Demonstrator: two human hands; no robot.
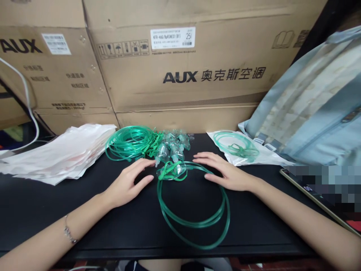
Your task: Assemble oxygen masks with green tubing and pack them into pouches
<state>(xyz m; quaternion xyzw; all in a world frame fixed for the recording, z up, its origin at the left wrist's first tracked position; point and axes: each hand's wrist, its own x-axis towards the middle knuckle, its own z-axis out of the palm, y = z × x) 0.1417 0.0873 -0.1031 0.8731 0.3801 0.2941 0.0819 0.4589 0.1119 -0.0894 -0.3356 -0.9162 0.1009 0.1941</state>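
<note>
A looped green tube (194, 225) lies on the black table, joined at its top to a clear mask with a bright green strap (170, 171). To the left of the strap is my left hand (131, 181), fingers stretched and apart, holding nothing. My right hand (221, 170) reaches over the upper right of the tube loop, its fingers spread; whether it touches the tube I cannot tell. Just beyond, several clear masks (172, 146) sit in a cluster beside a pile of coiled green tubes (131, 141) with green straps.
White pouches (64, 148) are stacked at the left. A packed green tube set (237, 146) in a clear-and-white pouch lies at the right, by a light blue backpack (318, 109). A tablet-like screen (324, 199) lies at the right edge. Large cardboard boxes (180, 90) wall off the back.
</note>
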